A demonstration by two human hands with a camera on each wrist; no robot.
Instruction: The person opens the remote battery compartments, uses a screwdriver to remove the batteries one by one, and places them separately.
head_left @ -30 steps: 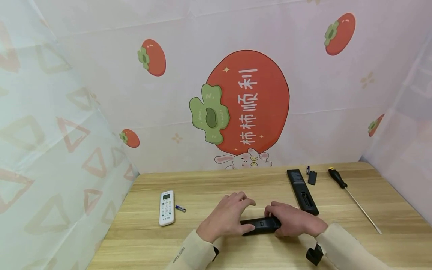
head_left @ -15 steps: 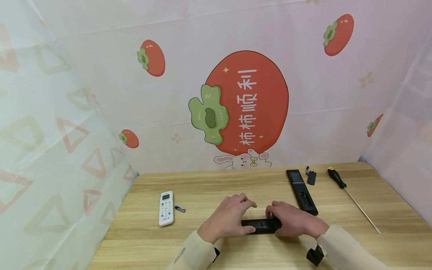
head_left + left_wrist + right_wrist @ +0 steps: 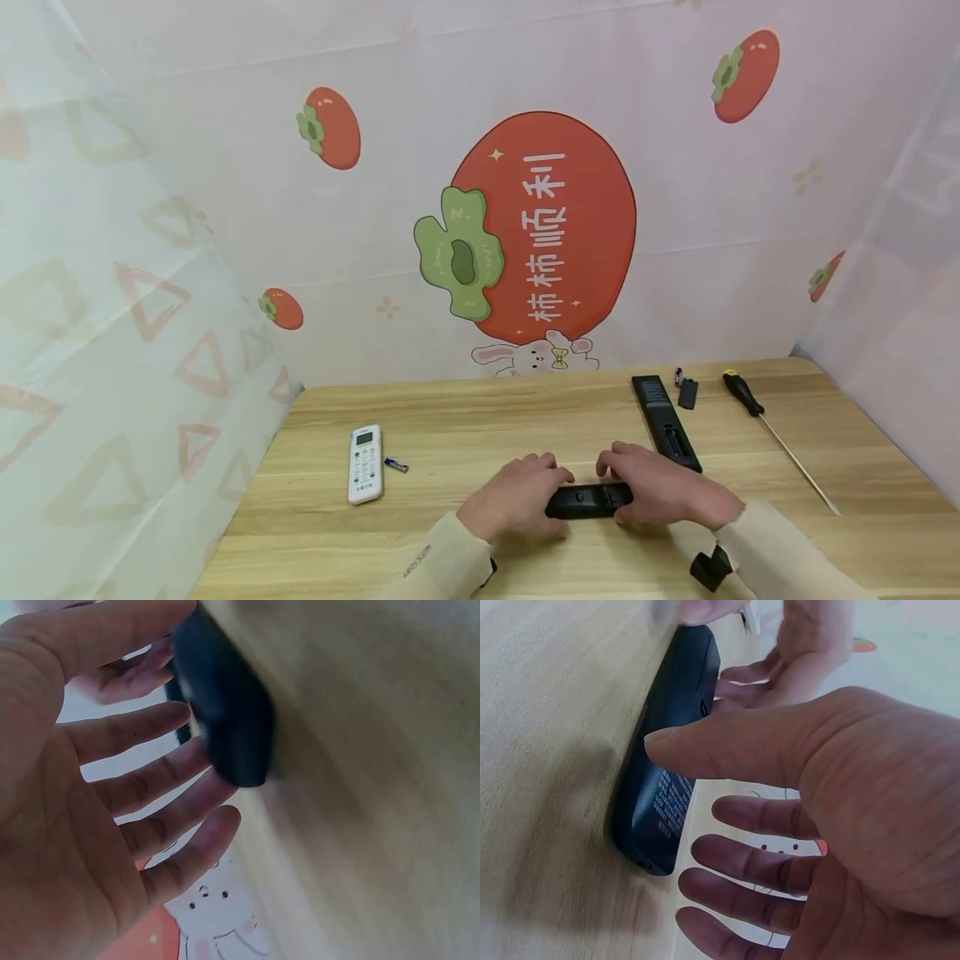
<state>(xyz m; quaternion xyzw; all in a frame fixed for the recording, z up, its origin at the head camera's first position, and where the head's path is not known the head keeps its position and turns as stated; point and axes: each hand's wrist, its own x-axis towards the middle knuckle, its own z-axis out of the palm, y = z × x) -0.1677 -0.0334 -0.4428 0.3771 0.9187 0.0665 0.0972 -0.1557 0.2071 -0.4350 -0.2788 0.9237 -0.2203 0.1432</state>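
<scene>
left hand [image 3: 517, 502]: palm down, fingers loosely spread and nearly straight, thumb reaching toward the other hand | right hand [image 3: 660, 492]: palm down, fingers relaxed and parted, thumb stretched forward | both forearms in cream sleeves, angled inward, hands close together but apart

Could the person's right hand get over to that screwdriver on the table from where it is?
Probably yes: the right hand rests on the black remote, and bare table lies between it and the screwdriver.

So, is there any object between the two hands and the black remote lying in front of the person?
No, nothing visible: the left hand and right hand sit at either end of the black remote on the table.
</scene>
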